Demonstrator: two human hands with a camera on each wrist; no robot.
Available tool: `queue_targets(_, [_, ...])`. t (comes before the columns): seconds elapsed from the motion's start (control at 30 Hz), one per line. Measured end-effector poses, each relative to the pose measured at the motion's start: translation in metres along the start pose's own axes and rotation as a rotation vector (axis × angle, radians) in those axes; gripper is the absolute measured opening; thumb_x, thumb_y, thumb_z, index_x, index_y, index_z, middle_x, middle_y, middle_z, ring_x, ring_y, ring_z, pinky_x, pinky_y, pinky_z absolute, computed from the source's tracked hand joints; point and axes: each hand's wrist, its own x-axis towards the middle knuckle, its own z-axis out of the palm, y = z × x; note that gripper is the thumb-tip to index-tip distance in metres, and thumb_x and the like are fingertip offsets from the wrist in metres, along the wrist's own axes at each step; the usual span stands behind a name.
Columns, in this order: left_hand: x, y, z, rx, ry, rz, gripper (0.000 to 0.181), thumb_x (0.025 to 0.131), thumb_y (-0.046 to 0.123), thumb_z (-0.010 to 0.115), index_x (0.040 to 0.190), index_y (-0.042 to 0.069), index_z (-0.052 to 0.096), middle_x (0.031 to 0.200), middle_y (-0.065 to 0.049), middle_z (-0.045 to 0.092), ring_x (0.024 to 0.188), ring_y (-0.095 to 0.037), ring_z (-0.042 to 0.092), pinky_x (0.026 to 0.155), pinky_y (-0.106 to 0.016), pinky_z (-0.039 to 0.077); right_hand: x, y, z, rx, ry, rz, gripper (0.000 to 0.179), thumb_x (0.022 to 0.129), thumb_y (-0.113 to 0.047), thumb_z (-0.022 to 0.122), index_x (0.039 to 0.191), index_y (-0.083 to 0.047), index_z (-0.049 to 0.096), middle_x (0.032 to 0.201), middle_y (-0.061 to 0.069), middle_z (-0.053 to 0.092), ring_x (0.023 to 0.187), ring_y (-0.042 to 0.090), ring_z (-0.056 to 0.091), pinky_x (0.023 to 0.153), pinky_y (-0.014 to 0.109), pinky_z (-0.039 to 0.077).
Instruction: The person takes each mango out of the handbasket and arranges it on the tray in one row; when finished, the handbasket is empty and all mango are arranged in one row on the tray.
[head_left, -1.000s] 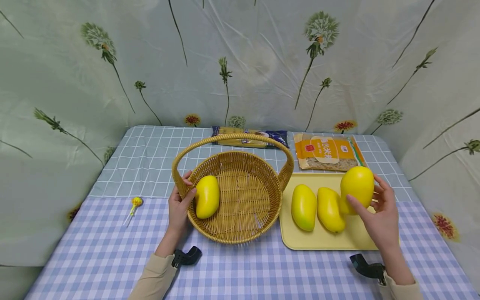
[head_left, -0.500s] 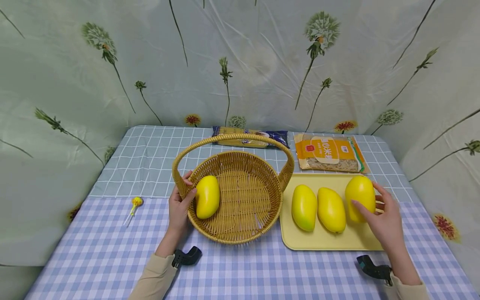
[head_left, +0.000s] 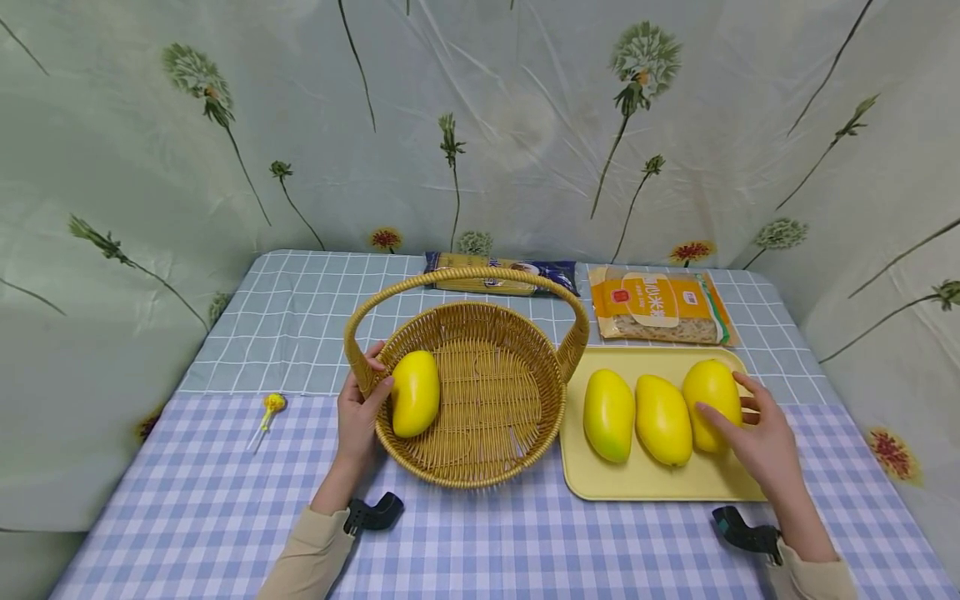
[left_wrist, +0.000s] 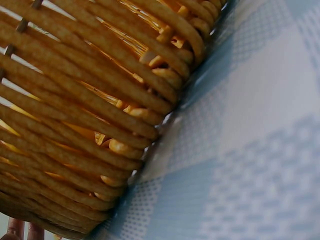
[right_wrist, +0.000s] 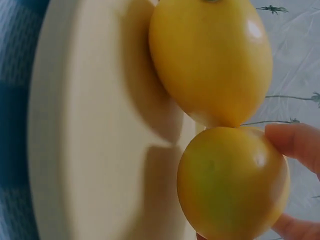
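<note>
- Pale cloth [head_left: 322,108] printed with dandelions hangs behind the desk [head_left: 480,550], which is covered in blue checks; a lollipop [head_left: 273,403] lies on its left side.
- Right hand [head_left: 761,433]: thumb and fingers curve round the rightmost mango [head_left: 711,404] at the tray [head_left: 660,491]; whether its weight rests on the tray I cannot tell.
- Left hand [head_left: 362,414]: grips the wicker basket [head_left: 487,400] at its left wall, thumb over the rim; one mango [head_left: 417,396] lies inside, just beside that thumb.
- Likely trouble on the right: the skin looks smooth and the fingers hold one side, so the fruit could slip or roll; it sits against or very close to the middle mango [head_left: 663,421], and a sideways nudge might push that into the left mango [head_left: 609,417].
- Likely trouble on the left: the basket's only fruit lies to one side, so a tug or tilt could set it rolling; the tall handle [head_left: 465,273] could also catch a passing wrist.
- Writing: the orange packet [head_left: 660,300] bears a red emblem and large Chinese characters, 米 seemingly among them; the blue packet [head_left: 472,287] has lettering too small to read, partly behind the handle.
</note>
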Motion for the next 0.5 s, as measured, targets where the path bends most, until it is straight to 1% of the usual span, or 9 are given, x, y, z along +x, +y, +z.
queue_targets(0.13, [0.0,0.0,0.0,0.001,0.0,0.001,0.022,0.09,-0.009,0.053,0.105,-0.019,0.04,0.141,-0.025,0.04,0.132,-0.03,0.033,0.106,-0.028,0.027,-0.009,-0.021,-0.004,0.018,-0.052,0.023,0.085,0.088,-0.045,0.063,0.147,0.0,0.023,0.128,0.033,0.037,0.105,0.046,0.039,0.076,0.046,0.039])
queue_targets(0.2, [-0.001,0.0,0.0,0.001,0.001,0.004,0.022,0.09,-0.009,0.053,0.104,-0.019,0.04,0.141,-0.025,0.04,0.132,-0.029,0.033,0.106,-0.029,0.027,-0.011,-0.026,-0.005,0.009,-0.074,0.028,0.085,0.089,-0.045,0.062,0.147,0.001,0.021,0.128,0.034,0.036,0.105,0.046,0.039,0.075,0.045,0.039])
queue_targets(0.33, [0.0,0.0,0.0,0.001,-0.001,0.011,0.021,0.09,-0.01,0.053,0.104,-0.019,0.04,0.14,-0.026,0.04,0.133,-0.031,0.032,0.106,-0.029,0.027,-0.011,-0.028,-0.005,0.002,-0.099,0.043,0.086,0.089,-0.047,0.06,0.148,0.001,0.02,0.128,0.035,0.036,0.105,0.046,0.039,0.076,0.045,0.039])
queue_targets(0.5, [0.0,0.0,0.0,0.001,0.001,0.015,0.02,0.089,-0.01,0.053,0.103,-0.018,0.042,0.14,-0.026,0.041,0.132,-0.031,0.033,0.106,-0.028,0.027,-0.011,-0.027,-0.004,-0.01,-0.114,0.042,0.087,0.089,-0.05,0.059,0.147,0.001,0.021,0.128,0.034,0.037,0.105,0.045,0.04,0.074,0.043,0.04])
